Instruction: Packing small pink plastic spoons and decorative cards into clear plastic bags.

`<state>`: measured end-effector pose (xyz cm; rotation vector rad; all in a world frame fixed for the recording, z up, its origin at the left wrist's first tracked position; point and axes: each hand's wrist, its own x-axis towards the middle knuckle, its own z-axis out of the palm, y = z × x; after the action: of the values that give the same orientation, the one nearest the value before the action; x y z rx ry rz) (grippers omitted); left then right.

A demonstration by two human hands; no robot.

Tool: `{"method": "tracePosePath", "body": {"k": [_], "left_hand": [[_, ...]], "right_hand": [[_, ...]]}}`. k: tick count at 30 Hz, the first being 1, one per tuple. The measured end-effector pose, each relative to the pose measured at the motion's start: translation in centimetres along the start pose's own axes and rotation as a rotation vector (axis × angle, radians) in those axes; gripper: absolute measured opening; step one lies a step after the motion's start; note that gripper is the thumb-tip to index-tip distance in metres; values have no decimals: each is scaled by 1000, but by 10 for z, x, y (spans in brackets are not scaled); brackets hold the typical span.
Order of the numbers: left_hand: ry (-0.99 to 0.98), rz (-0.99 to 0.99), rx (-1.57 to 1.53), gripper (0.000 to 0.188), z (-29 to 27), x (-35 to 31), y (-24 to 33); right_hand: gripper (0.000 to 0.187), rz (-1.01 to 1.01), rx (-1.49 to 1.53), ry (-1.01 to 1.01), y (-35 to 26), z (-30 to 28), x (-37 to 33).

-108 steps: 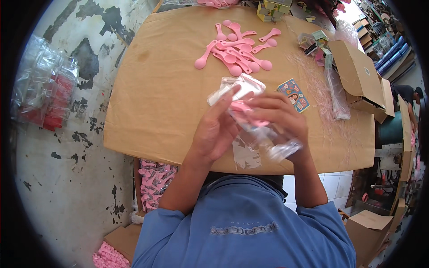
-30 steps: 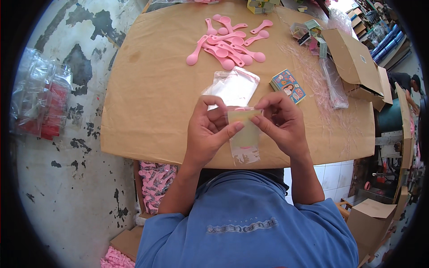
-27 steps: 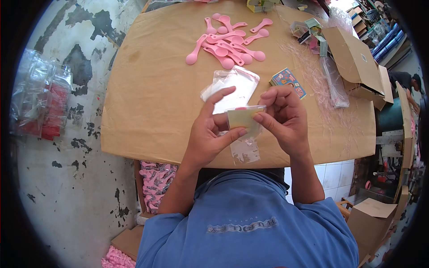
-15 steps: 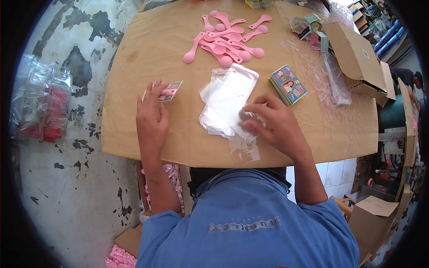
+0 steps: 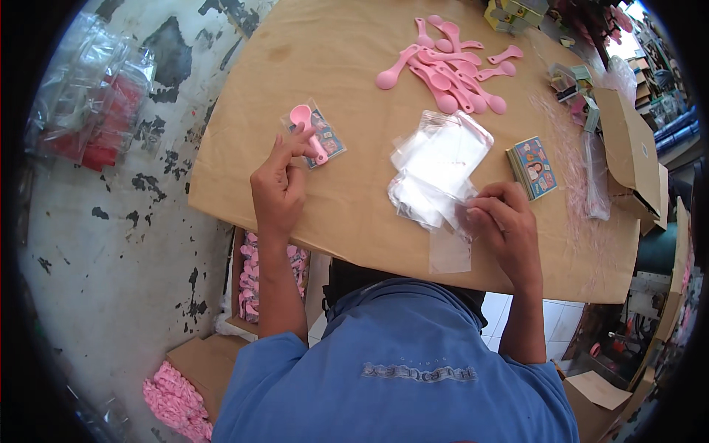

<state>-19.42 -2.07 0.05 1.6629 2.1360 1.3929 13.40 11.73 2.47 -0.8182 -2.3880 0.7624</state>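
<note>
A pink measuring spoon (image 5: 300, 114) lies with a printed card (image 5: 330, 139) in a clear bag on the left of the table. My left hand (image 5: 280, 181) is beside it, loosely bent, with fingertips reaching across the spoon's handle; it does not visibly grip the package. Thumb and fingers of my right hand (image 5: 509, 230) pinch the edge of a clear plastic bag (image 5: 456, 210) at the near right of a loose stack of clear bags (image 5: 442, 156). Another clear bag (image 5: 450, 252) lies flat toward the table's near edge. What lies under my right fingertips is partly hidden.
Several pink measuring spoons (image 5: 443, 70) are heaped at the far middle. A stack of printed cards (image 5: 533, 168) sits right of the bags. Beyond it are pink shreds, an open cardboard box (image 5: 625, 148) and small boxes. A box of pink pieces (image 5: 251, 277) stands below the table's left edge.
The view has shifted, so the table sits further right. My left hand has drawn back, uncovering the spoon's bowl. My right fingers have closed on a bag's edge.
</note>
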Motion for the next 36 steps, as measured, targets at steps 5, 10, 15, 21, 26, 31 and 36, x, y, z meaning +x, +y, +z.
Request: {"method": "tracePosePath", "body": {"k": [5, 10, 15, 21, 26, 31, 36], "left_hand": [[284, -133, -323, 23, 14, -20, 26], [-408, -449, -764, 37, 42, -32, 89], [-445, -477, -926, 40, 79, -22, 99], [-423, -735, -1513, 20, 79, -15, 94], [-213, -813, -1537, 17, 87, -17, 103], [-186, -838, -1486, 22, 100, -25, 96], [-151, -835, -1495, 27, 104, -22, 101]], "right_hand": [[14, 30, -21, 77, -10, -1, 2], [16, -49, -120, 241, -25, 2, 12], [19, -154, -132, 202, -52, 8, 10], [26, 96, -50, 235, -9, -28, 2], [37, 250, -531, 418, 66, -50, 2], [36, 536, 108, 355, 86, -47, 3], [32, 512, 171, 444, 105, -53, -1]]}}
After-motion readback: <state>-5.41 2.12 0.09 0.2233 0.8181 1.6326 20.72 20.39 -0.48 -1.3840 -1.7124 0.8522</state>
